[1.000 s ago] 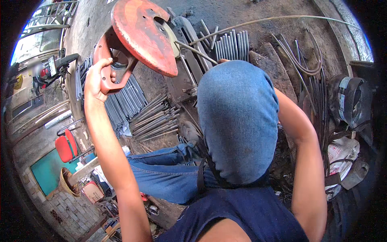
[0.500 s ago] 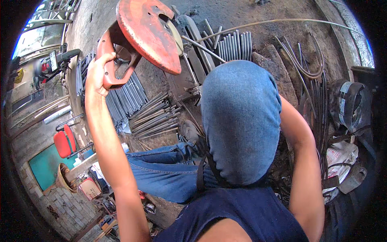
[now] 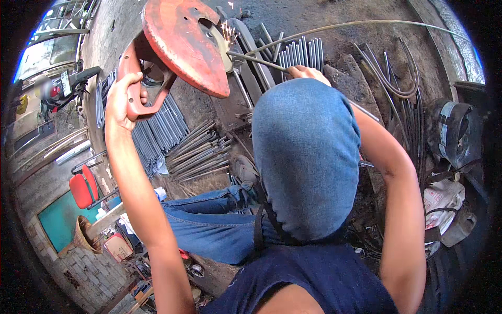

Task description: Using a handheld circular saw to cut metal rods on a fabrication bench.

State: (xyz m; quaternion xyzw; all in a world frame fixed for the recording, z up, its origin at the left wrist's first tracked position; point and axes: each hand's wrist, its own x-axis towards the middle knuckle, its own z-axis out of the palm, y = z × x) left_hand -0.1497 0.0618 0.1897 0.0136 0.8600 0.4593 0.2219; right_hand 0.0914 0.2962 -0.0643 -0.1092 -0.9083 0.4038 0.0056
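Note:
My left hand [image 3: 125, 102] is wrapped around the handle of a red cut-off saw [image 3: 183, 47] at the upper left. The wide round guard of the saw covers most of its disc [image 3: 224, 51]. Small sparks fly where the disc meets the end of a thin metal rod [image 3: 264, 62]. My right hand [image 3: 309, 73] is closed over this rod, just beyond my raised knee in blue jeans [image 3: 308, 157]. The knee hides part of the hand and the middle of the rod, which shows again to the right.
Bundled metal rods [image 3: 164, 128] and loose darker rods [image 3: 201, 152] lie on the ground beyond my legs. Short cut pieces [image 3: 303, 54] lie past the saw base. Bent rods [image 3: 400, 94] and a white sack [image 3: 442, 201] are at right, a red chair [image 3: 82, 188] at left.
The saw and my left hand have shifted slightly left. Sparks have appeared at the disc. My right hand has come into view above the knee, on the rod.

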